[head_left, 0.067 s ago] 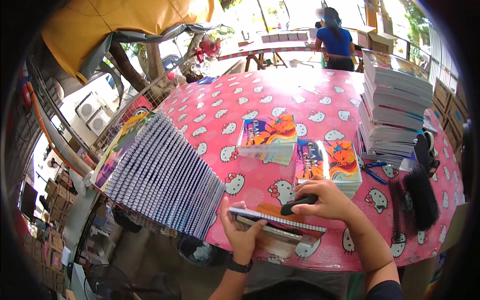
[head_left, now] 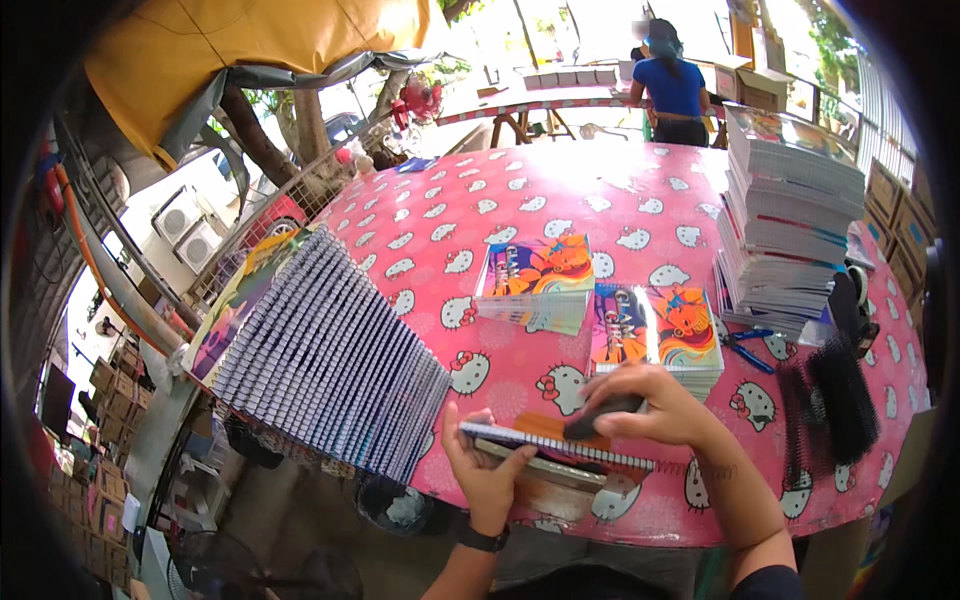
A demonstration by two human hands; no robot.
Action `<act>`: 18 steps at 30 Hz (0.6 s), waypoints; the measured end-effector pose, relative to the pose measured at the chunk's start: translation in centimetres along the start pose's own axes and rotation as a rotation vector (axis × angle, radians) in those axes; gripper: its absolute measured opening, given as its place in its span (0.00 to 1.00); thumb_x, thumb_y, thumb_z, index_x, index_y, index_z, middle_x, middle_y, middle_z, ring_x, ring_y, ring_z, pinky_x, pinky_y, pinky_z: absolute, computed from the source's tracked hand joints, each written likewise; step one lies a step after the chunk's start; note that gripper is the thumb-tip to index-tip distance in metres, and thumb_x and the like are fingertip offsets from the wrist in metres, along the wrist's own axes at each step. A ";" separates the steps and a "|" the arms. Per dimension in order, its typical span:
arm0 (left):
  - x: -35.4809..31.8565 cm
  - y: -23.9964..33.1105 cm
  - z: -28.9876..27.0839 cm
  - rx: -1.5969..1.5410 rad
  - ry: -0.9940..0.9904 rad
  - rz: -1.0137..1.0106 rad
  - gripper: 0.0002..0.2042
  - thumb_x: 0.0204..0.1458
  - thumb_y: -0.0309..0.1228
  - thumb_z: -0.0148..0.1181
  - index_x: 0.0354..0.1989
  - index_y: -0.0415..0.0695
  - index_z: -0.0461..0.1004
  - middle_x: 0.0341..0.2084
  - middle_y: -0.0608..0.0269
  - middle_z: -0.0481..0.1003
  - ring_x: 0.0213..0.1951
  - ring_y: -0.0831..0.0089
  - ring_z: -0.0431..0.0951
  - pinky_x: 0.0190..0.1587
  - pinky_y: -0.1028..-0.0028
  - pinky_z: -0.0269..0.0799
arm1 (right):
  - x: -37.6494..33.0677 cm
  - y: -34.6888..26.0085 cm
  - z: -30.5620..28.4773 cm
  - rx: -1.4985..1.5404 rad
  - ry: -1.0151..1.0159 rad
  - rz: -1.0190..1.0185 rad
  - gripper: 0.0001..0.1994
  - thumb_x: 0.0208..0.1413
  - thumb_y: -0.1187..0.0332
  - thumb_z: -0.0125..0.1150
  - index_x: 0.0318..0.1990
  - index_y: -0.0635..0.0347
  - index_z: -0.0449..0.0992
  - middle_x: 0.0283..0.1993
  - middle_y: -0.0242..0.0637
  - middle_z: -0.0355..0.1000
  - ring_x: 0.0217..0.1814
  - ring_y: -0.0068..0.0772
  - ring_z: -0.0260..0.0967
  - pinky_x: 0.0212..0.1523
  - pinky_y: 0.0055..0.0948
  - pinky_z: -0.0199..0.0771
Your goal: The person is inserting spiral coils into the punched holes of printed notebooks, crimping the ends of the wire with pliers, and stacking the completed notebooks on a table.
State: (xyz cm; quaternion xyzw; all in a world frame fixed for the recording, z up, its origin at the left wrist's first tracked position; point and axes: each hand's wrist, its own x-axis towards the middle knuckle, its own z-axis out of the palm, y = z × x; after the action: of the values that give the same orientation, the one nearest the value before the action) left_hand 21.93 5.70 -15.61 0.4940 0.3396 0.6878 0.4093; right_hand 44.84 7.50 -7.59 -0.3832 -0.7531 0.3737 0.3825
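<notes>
The left hand grips the near end of a notebook, thumb on top and fingers under, so it seems to be keeping the book steady. The right hand is curled around a dark tool and presses it down on the book's top. The notebook lies flat at the near edge of the worktop, right in front of the person. It is thin, with a white wire spiral along its near side and an orange cover. Its far end rests on the pink cloth with the white cat faces. A long slanting row of finished books sits close by on the left. Two short piles of bright covers sit just behind the hands, within easy reach.
</notes>
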 end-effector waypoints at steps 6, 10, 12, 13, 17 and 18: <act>0.2 0.2 0.5 -0.101 0.056 -0.094 0.32 0.45 0.15 0.62 0.61 0.39 0.57 0.45 0.58 0.68 0.45 0.75 0.69 0.49 0.76 0.69 | 0.0 0.3 -0.5 -0.090 -0.022 0.056 0.18 0.47 0.56 0.65 0.38 0.62 0.79 0.35 0.41 0.76 0.42 0.34 0.71 0.45 0.32 0.69; 0.9 -0.2 -0.8 -0.301 0.027 -0.191 0.22 0.53 0.19 0.57 0.57 0.37 0.63 0.41 0.61 0.71 0.44 0.77 0.70 0.48 0.76 0.69 | 0.0 -0.7 1.3 0.317 -0.089 -0.162 0.18 0.47 0.55 0.65 0.35 0.63 0.79 0.33 0.40 0.76 0.38 0.35 0.73 0.42 0.31 0.70; 1.2 -0.2 -1.3 -0.357 -0.016 -0.204 0.20 0.54 0.20 0.56 0.57 0.37 0.64 0.40 0.62 0.71 0.43 0.77 0.70 0.48 0.77 0.68 | 0.8 0.0 0.6 -0.136 -0.053 -0.028 0.19 0.48 0.55 0.64 0.36 0.64 0.79 0.35 0.42 0.77 0.38 0.35 0.73 0.43 0.31 0.70; 1.0 -0.4 -1.8 -0.367 -0.035 -0.205 0.20 0.55 0.21 0.55 0.57 0.37 0.64 0.40 0.62 0.71 0.43 0.77 0.71 0.48 0.77 0.68 | 1.1 0.3 0.3 -0.361 -0.034 0.041 0.19 0.48 0.55 0.64 0.37 0.64 0.79 0.37 0.42 0.77 0.38 0.35 0.73 0.43 0.31 0.71; 1.5 -0.5 -1.7 -0.394 -0.004 -0.219 0.18 0.55 0.22 0.56 0.55 0.37 0.66 0.40 0.62 0.72 0.43 0.77 0.71 0.49 0.77 0.68 | 1.0 -0.7 1.8 0.359 -0.149 -0.040 0.21 0.48 0.53 0.63 0.36 0.66 0.79 0.33 0.47 0.75 0.34 0.42 0.73 0.38 0.35 0.71; 1.6 -0.4 -1.4 -0.454 -0.042 -0.197 0.17 0.55 0.21 0.56 0.54 0.37 0.67 0.41 0.61 0.72 0.44 0.76 0.72 0.49 0.76 0.69 | 1.6 -0.6 1.6 -0.051 -0.166 0.079 0.19 0.50 0.55 0.61 0.38 0.64 0.79 0.41 0.43 0.76 0.45 0.37 0.71 0.49 0.35 0.68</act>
State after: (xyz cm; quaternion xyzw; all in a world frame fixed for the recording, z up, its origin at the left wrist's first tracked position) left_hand 20.38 7.20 -15.68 0.3677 0.2144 0.6929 0.5820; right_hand 42.61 8.17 -7.28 -0.3901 -0.7758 0.3997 0.2937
